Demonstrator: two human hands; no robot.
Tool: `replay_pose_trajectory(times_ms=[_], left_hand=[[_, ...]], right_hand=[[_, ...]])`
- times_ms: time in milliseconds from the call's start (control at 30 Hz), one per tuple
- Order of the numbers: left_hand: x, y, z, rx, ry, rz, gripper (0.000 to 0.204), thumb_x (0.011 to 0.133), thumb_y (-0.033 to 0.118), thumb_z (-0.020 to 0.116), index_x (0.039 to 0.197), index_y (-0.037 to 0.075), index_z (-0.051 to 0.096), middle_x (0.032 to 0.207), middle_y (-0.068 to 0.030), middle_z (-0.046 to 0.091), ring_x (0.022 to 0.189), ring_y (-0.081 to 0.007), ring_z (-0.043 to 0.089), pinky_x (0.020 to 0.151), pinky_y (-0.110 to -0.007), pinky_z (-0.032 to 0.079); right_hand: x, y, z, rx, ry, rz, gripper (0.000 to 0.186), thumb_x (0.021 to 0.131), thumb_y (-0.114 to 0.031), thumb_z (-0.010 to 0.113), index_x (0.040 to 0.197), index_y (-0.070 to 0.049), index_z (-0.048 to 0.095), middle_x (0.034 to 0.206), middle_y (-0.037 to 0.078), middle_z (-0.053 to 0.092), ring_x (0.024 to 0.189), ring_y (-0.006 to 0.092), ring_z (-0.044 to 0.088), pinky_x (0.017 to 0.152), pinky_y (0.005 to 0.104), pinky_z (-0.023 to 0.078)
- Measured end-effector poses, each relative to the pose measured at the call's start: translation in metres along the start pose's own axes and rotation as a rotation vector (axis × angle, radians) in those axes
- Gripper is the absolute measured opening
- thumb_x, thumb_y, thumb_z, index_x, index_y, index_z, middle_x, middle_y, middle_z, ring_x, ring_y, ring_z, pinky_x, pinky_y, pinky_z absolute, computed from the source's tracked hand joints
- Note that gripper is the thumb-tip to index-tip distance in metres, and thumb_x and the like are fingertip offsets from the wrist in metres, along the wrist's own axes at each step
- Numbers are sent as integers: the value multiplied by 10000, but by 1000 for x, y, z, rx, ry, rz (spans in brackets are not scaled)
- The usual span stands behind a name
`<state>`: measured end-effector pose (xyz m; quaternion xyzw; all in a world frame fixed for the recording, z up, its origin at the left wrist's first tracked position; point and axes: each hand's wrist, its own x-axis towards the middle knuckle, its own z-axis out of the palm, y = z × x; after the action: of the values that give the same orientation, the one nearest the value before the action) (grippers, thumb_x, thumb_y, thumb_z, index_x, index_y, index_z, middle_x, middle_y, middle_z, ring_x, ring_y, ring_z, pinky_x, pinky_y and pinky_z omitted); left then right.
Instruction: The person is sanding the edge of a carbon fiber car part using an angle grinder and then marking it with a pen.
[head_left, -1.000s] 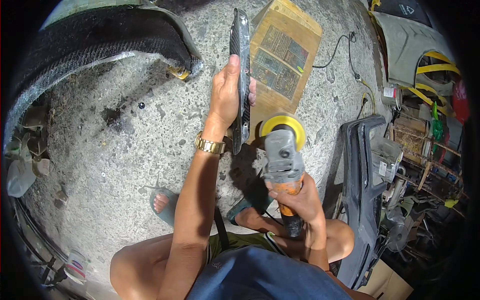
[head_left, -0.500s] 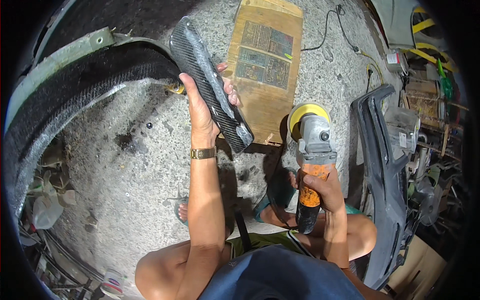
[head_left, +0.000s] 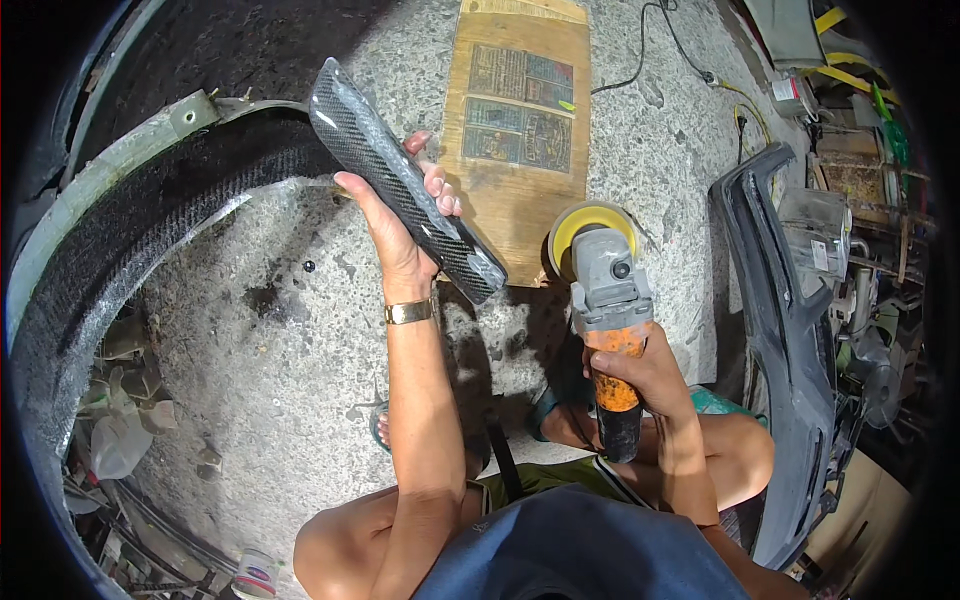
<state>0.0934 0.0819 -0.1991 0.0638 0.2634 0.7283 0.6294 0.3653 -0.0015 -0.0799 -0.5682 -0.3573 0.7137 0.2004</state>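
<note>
While the left hand (head_left: 402, 240) grasps a long black piece (head_left: 400, 178) with a woven carbon pattern, its thumb lies along the left side and its fingers curl at the right side, the hand spread about as wide as the piece. Right of the frame's centre, the right hand (head_left: 655, 372) is wrapped around the orange barrel of a power tool (head_left: 608, 282), thumb across the top; the tool's yellow disc (head_left: 607, 214) points toward the upper part of the frame and stands apart from the black piece.

At the bottom left of the frame is a white tub (head_left: 257, 574); at the upper right sits a small can (head_left: 790, 95), and at the left edge lies a translucent plastic jug (head_left: 120, 450). What any of them holds cannot be told.

The black piece is left of and above the middle of the frame, slanting from upper left to lower right. Its narrow, rounded upper end shines, the weave shows clearly along its left face, and a paler, greyish band with whitish smears runs down its right side to the squarer lower end. Behind its right side lies a wooden board (head_left: 515, 205) with dark printed panels.
</note>
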Motion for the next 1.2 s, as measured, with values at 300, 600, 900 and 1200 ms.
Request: replay_pose_trajectory(times_ms=[300,600,900,1200], left_hand=[[0,0,-2,-32,11,-8,1000,812,875,421,1320,15,454,725,-6,459,564,-106,481,539,-263,467],[1,-2,3,19,-4,0,1010,828,887,380,1319,8,451,739,-23,466,588,-124,480,569,-276,456],[6,-10,23,214,108,33,855,931,815,320,1201,25,504,750,-47,513,605,-142,499,564,-279,457],[8,-15,20,159,96,61,781,976,736,360,1176,-5,504,702,-66,529,552,-148,513,518,-287,459]], right_hand=[[2,0,-2,34,0,16,344,844,-70,784,1138,3,618,949,60,676,804,143,666,745,308,561],[4,2,-1,35,-2,31,355,845,-63,782,1153,5,621,960,59,681,810,140,666,746,306,557],[-5,-3,12,-158,22,-6,512,780,-80,851,1216,5,598,1045,57,692,940,117,641,847,296,521],[0,12,24,-268,-65,-37,642,754,-100,862,1305,10,552,1112,76,693,1009,131,629,936,317,494]])
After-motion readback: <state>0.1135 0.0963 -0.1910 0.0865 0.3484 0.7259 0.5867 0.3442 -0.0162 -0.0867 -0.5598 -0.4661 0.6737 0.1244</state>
